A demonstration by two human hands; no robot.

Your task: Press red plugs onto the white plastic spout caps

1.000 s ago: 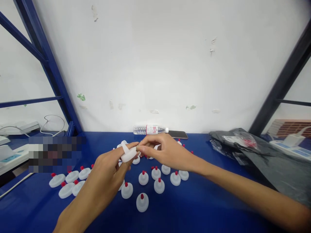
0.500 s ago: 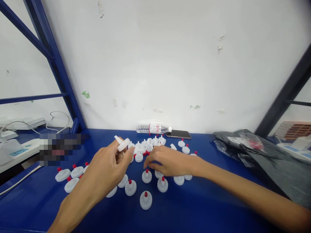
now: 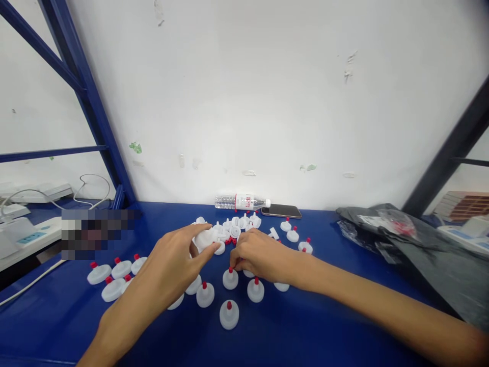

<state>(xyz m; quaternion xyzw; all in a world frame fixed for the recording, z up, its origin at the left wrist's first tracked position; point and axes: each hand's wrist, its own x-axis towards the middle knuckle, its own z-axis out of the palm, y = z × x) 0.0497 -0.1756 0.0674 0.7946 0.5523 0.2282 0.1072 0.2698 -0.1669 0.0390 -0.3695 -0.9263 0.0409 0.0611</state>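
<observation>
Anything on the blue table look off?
Mildly odd: a clear plastic water bottle lies on its side near the white wall, no spill visible. A white plastic lid with a nozzle looks tipped over, while white plastic lids with red tips nearby stand upright.

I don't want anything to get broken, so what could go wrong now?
The white cap might drop, since I can't tell how firmly the left hand has it. The right hand might tip over the red-tipped cap just below it. And the bottle lies on its side by the phone, so a bump might roll it.
</observation>
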